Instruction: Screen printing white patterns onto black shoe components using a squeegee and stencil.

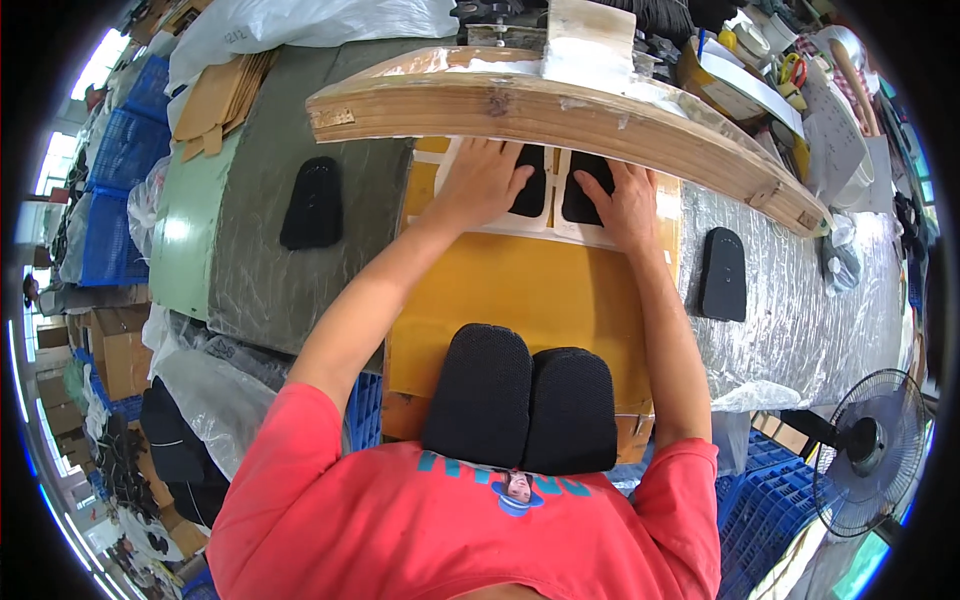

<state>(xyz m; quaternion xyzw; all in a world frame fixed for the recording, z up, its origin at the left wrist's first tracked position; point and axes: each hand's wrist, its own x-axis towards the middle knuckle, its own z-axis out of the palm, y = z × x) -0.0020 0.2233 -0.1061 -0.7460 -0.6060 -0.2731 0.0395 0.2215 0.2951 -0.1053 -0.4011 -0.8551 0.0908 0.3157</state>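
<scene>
Two black insole-shaped pads, the left pad (533, 190) and the right pad (580, 203), lie in the cut-outs of a white template (560, 235) on a yellow board (510, 295). My left hand (484, 182) rests flat at the left cut-out, its thumb on the pad's edge. My right hand (626, 205) lies at the right cut-out, thumb on that pad and fingers stretched forward. Both hands are open, and some fingertips are hidden under a raised wooden frame (500, 108). Nearest my body stand two stacks of black pads, a left stack (478, 390) and a right stack (573, 408).
Single black pads lie on either side, a left one (312, 205) and a right one (723, 275). A fan (866, 447) stands at the lower right. Brown sheets (225, 100) and a white plastic bag (310, 25) sit at the far left, blue crates (125, 150) beyond.
</scene>
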